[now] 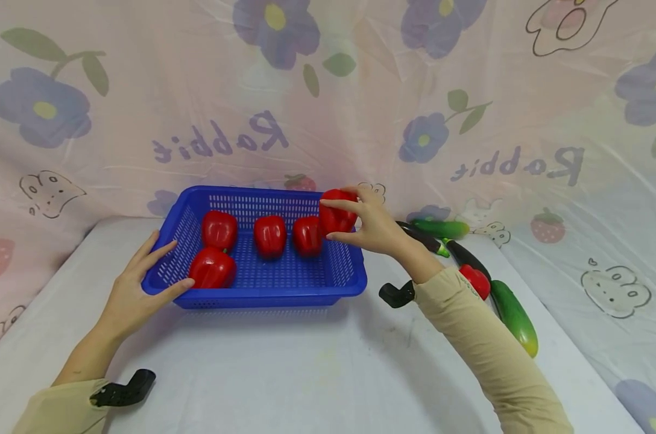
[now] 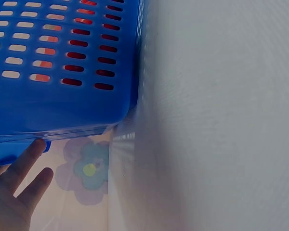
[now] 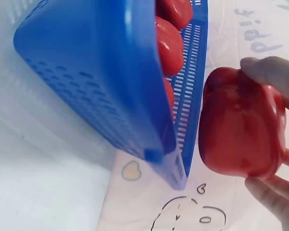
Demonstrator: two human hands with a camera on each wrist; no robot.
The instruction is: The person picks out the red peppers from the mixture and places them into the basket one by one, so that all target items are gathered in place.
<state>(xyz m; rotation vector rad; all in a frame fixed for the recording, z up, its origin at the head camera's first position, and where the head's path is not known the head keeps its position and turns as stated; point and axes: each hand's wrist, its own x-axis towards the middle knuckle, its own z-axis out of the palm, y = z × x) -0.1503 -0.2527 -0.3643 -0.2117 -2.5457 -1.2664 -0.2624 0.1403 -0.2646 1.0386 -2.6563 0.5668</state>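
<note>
A blue plastic basket [image 1: 268, 295] with slotted walls sits on the white table, holding several red bell peppers [image 1: 270, 236]. My right hand [image 1: 381, 226] grips another red bell pepper [image 1: 336, 212] over the basket's right end, with thumb and fingers spread around its sides. In the right wrist view, this pepper [image 3: 241, 122] appears above the rim, apart from the basket wall. At the basket's left end, my left hand [image 1: 123, 296] rests with spread, mostly straight fingers, the thumb reaching over the front left corner. In the left wrist view, fingers [image 2: 24, 166] lie near the rim.
Right of the basket, behind and beside my right forearm, lie dark eggplants [image 1: 422, 238], cucumbers [image 1: 515, 316] and a red pepper [image 1: 475, 281]. A patterned curtain [image 1: 328, 108] hangs behind the table. A black strap piece [image 1: 124, 389] sticks out from my left cuff.
</note>
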